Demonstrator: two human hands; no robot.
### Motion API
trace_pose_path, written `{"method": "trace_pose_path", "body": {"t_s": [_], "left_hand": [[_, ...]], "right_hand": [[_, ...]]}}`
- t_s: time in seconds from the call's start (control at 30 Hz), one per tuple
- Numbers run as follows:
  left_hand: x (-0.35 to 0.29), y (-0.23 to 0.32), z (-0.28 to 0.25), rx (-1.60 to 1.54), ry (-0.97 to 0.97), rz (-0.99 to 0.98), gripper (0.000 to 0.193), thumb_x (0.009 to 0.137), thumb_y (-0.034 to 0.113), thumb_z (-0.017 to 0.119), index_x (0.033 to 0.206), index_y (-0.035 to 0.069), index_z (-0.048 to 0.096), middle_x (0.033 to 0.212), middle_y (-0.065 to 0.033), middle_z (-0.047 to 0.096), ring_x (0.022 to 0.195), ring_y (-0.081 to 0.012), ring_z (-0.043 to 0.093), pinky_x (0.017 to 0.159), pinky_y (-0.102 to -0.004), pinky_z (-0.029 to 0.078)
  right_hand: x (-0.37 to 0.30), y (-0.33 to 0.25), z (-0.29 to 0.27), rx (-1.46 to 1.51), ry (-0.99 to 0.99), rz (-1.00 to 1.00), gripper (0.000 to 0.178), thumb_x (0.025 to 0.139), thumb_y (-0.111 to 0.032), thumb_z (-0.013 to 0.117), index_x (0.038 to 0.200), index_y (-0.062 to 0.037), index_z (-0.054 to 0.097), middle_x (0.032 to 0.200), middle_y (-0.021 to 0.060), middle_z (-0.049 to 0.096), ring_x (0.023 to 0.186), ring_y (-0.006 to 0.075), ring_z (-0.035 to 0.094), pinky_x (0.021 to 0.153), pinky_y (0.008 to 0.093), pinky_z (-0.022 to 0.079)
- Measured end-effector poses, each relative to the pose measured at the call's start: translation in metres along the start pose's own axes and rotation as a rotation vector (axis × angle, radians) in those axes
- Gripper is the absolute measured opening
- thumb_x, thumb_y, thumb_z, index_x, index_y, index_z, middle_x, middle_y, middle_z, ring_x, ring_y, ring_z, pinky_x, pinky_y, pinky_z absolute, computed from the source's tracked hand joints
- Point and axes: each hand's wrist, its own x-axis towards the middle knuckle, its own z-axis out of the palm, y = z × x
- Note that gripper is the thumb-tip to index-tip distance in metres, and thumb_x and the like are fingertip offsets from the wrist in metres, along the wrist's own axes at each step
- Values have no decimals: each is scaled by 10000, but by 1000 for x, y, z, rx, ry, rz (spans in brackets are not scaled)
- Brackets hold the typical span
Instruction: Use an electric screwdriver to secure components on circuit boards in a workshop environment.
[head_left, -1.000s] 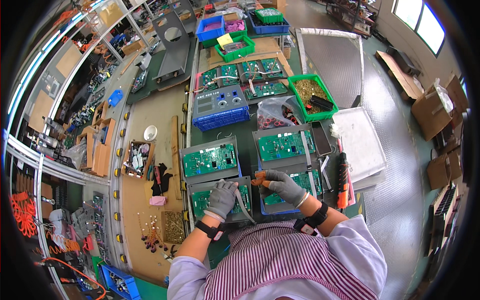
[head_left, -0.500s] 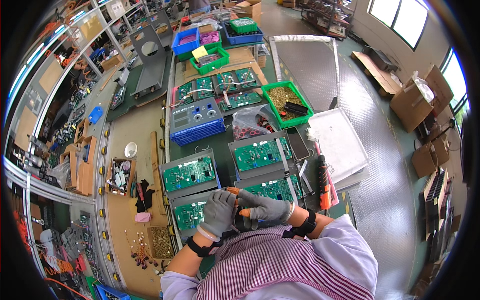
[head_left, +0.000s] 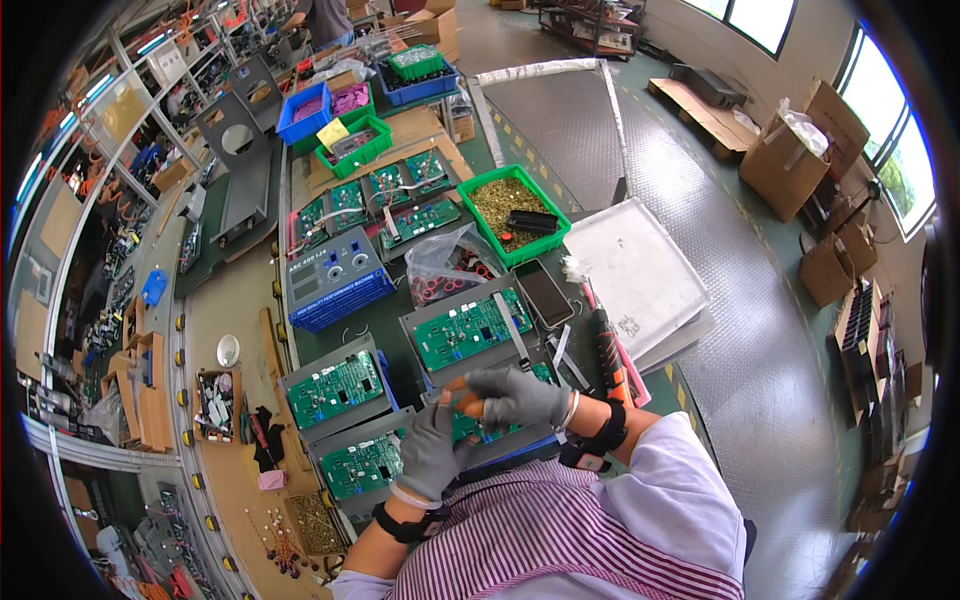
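My two hands meet above the circuit boards, in grey gloves with orange-looking fingertips. My left hand (head_left: pixel 430 452) points upward with its fingers bent together. My right hand (head_left: pixel 525 398) reaches leftward, fingers curled, its tips close to the left hand's fingers. Both look closed; anything between the fingers is too small or hidden to make out. Beneath the right hand, a green circuit board (head_left: pixel 545 374) is partly covered. Beside the left hand lies another board (head_left: pixel 362 466) on a grey panel. Farther off are a left board (head_left: pixel 335 386) and a right board (head_left: pixel 470 330) with a grey strip across it.
A blue-and-grey control box (head_left: pixel 340 280) stands beyond the boards, near a plastic bag (head_left: pixel 450 265) of red-and-black parts. A green bin (head_left: pixel 515 215) holds brass-coloured hardware. To the right lie a phone (head_left: pixel 543 293), an orange-and-black tool (head_left: pixel 610 355) and a white board (head_left: pixel 640 275).
The view has swung, so the bench appears farther left. My right hand has moved up and away from my body, over the right-hand boards; the left hand's fingers now point more upward.
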Motion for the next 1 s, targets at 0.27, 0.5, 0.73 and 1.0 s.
{"method": "trace_pose_path", "body": {"t_s": [0.27,0.5,0.73,1.0], "left_hand": [[-26,-18,33,5,26,-50,505,688,263,622,1103,21,467,1103,-150,459,1034,-324,435,885,-408,353],[-27,-13,46,6,7,-113,465,677,250,618,1066,28,495,1088,-140,471,1037,-313,440,897,-412,349],[-23,-11,51,41,39,-111,450,653,211,630,1034,15,495,1059,-134,470,999,-307,452,868,-400,371],[-23,-12,57,-4,9,-136,445,681,233,609,1047,12,487,1084,-147,458,1030,-327,415,892,-425,339]], "right_hand": [[32,94,-186,-898,900,543,636,662,-317,669,1217,-132,420,1081,173,531,931,300,550,794,332,439],[65,109,-189,-953,793,712,861,593,-444,687,1308,-178,287,1179,187,438,1083,315,452,890,367,385],[59,99,-189,-1056,822,707,844,593,-407,698,1291,-148,300,1171,199,435,1111,341,407,874,392,390],[64,117,-192,-1144,820,651,798,617,-427,683,1253,-91,337,1144,202,452,1082,341,422,894,382,360]]}}
